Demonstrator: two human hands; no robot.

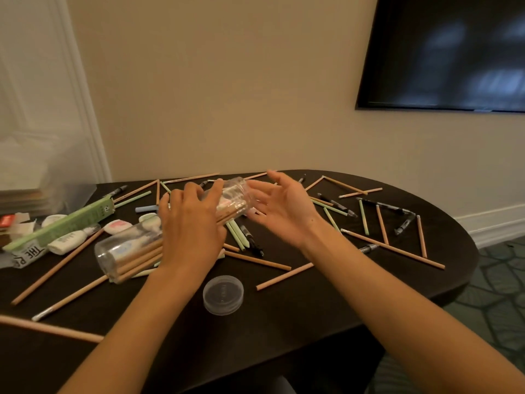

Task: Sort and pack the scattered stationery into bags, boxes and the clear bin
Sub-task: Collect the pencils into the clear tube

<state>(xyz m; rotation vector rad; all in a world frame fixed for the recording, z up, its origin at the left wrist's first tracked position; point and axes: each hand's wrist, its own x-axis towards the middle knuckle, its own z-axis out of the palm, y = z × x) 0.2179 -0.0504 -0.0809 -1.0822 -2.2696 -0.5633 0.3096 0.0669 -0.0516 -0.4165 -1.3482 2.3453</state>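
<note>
Two grips attend one clear tube [119, 251] lying on the surface [312, 314]: the left grip [190, 223] curls over its middle, the right grip [281, 206] hangs open and empty just off its mouth. Loose pencils [257, 260] lie beneath both; best to steady the tube and feed them in end-first.

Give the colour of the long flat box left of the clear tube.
The long flat box is pale green; head view.
</note>
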